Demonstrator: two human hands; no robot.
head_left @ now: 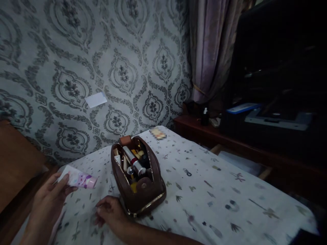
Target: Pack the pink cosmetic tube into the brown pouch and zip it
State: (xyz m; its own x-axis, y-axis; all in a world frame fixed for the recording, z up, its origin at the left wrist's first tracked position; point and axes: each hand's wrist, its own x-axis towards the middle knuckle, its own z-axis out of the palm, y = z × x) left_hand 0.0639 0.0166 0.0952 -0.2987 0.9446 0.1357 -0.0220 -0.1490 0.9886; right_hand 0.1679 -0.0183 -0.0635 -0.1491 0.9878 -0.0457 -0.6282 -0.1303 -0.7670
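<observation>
My left hand (52, 194) grips a white and purple squeeze tube (79, 178) over the bed's left side, its pinkish cap pointing right. A brown zip-up cosmetic bag (143, 199) stands unzipped on the printed sheet. Inside lie a silver cylinder (134, 160) with a dark red band and several smaller items, partly hidden. Just left of the bag's front end, my right hand (111, 211) has loosely bent fingers, apart, with nothing seen in them.
The bed (194, 200) meets a patterned wall with a white card-like piece (96, 99) on it. A small blurred item (157, 133) lies at the far corner. On the right are an open drawer (240, 162), a dark dropper bottle (204, 117) and a large dark screen or mirror (281, 75).
</observation>
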